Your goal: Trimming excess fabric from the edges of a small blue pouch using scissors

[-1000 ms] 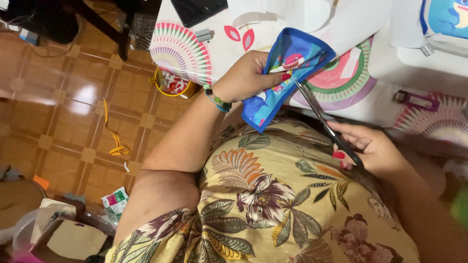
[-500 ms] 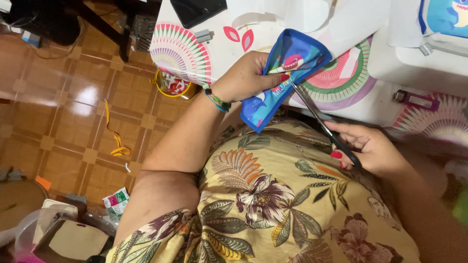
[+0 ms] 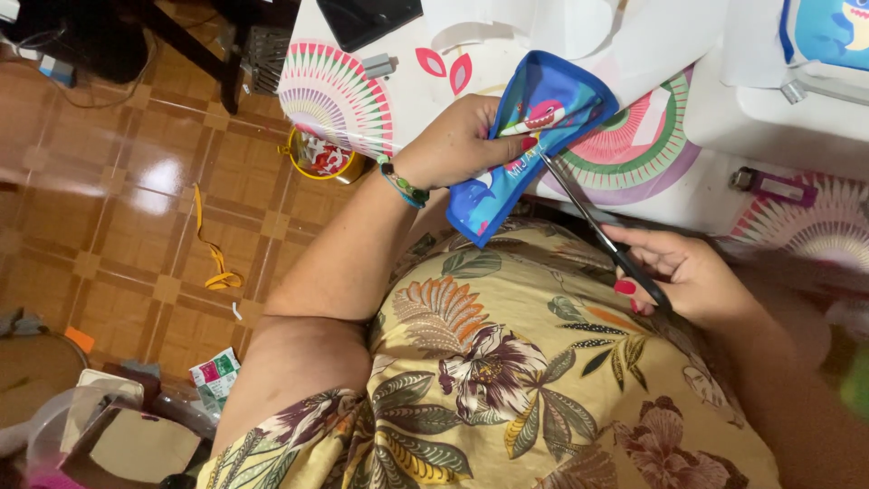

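My left hand (image 3: 457,145) grips a blue cartoon-printed fabric piece (image 3: 534,136) and holds it up over the table's edge. A beaded bracelet sits on that wrist. My right hand (image 3: 683,272) holds dark scissors (image 3: 593,222) by the handles. The blades point up and left, and their tips touch the fabric's lower edge just beside my left fingers. Below both hands lies my lap in a yellow floral dress.
A white table (image 3: 688,172) with fan-pattern cloth carries a black tablet (image 3: 367,18), white paper pieces and a blue bag (image 3: 828,32). A purple clip (image 3: 774,186) lies at right. On the tiled floor sit a yellow strap (image 3: 213,249), a small bucket (image 3: 317,158) and boxes.
The scissors have shifted slightly left along the fabric edge, and my right hand has moved with them. The left hand keeps its grip on the fabric.
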